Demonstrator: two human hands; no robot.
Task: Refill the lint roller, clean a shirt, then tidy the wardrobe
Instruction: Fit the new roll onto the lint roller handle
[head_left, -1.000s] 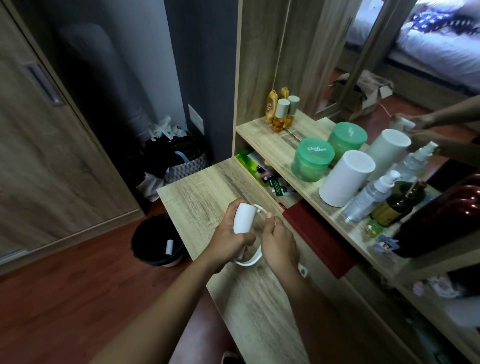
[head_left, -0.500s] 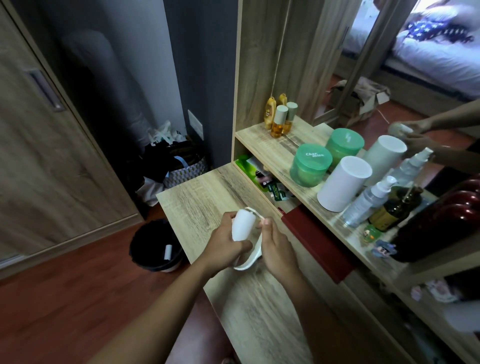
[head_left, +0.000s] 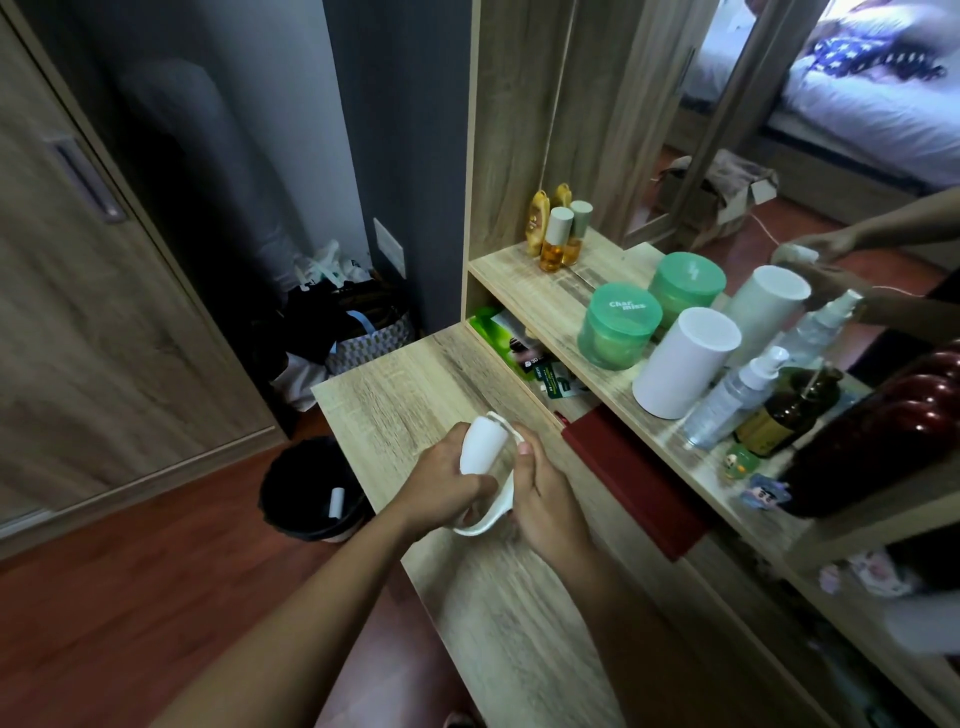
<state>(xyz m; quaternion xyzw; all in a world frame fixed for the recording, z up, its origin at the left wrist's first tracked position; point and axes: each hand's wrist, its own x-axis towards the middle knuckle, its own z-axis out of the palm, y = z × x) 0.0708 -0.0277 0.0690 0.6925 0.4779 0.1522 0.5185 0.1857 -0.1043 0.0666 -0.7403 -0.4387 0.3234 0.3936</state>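
Dim rm: red-brown wood floor (head_left: 104, 597), wood-grain door (head_left: 78, 338) left, dk grey wall (head_left: 395, 130), mirror (head_left: 737, 218) w/ bed (head_left: 857, 119) reflected.

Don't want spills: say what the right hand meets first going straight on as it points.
Probably the green packets under the shelf; the right hand points that way, thumb leading, over the desk, though depth is unclear.

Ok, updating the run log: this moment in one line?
left hand grips white roll | right hand holds roller handle | over desk
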